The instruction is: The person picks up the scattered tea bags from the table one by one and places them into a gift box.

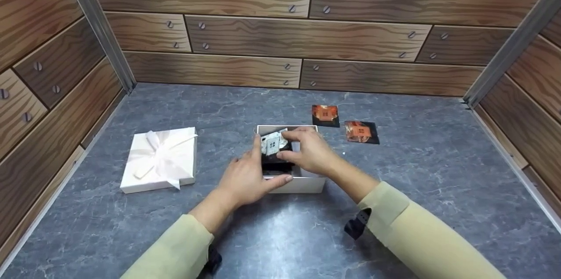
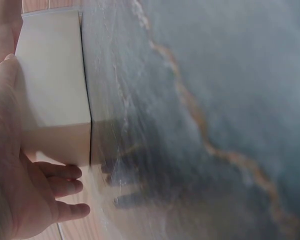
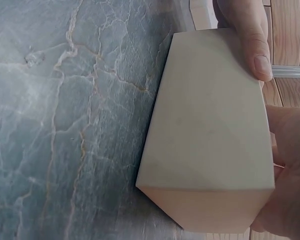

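An uncovered white box point(image 1: 302, 186) stands in front of the person, its plain front wall filling much of both wrist views. My left hand point(image 1: 245, 178) holds the box at its left side, with the thumb across the front wall near the rim and the fingers along the side. Over the opening, my right hand point(image 1: 313, 152) pinches a small flat black-and-white packet point(image 1: 271, 142) with a printed label between thumb and fingers. The packet is tilted inside the box. Below it, dark contents show, partly hidden by the packet and both hands.
To the left lies a white box lid point(image 1: 136, 174) with a pale ribbon bow point(image 1: 158, 156). Behind the box and to its right are two flat orange-and-black packets, one farther back point(image 1: 325, 114) and one nearer point(image 1: 361, 132). Wood-patterned walls point(image 1: 245, 36) enclose the grey marbled tabletop point(image 1: 438, 174).
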### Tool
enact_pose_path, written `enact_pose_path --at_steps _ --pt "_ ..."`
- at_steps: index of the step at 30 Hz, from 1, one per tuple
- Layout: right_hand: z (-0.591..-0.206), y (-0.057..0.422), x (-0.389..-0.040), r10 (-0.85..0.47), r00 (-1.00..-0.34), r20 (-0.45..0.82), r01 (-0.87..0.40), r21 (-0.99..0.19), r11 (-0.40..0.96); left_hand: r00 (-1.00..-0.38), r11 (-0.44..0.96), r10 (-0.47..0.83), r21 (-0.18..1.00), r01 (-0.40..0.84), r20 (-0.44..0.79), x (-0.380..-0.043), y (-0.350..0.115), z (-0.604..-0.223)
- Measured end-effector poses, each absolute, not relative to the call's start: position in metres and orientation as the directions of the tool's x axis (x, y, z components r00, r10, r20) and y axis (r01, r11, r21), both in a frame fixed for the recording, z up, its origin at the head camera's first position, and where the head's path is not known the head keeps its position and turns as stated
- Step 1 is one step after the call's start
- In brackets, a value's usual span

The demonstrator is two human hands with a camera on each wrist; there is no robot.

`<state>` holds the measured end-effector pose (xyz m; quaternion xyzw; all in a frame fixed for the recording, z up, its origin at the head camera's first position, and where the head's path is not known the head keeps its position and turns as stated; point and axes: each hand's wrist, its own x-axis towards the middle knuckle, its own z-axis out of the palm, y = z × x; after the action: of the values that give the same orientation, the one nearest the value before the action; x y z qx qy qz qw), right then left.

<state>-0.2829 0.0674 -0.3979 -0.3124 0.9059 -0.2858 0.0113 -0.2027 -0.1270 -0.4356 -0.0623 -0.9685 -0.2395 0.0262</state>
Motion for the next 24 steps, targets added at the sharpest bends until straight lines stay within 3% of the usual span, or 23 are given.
enact_pose_path --at_steps 13,24 --pt "-0.388 0.086 -0.282 -0.549 -0.811 0.204 -0.560 -0.545 0.624 -0.992 0.877 0.101 0.464 0.125 0.077 -0.203 -0.126 -0.436" --pt "-0.368 0.154 -0.307 -0.350 -0.894 0.280 -0.437 -0.719 0.541 -0.992 0.871 0.095 0.476 0.120 0.078 -0.204 -0.126 -0.437"
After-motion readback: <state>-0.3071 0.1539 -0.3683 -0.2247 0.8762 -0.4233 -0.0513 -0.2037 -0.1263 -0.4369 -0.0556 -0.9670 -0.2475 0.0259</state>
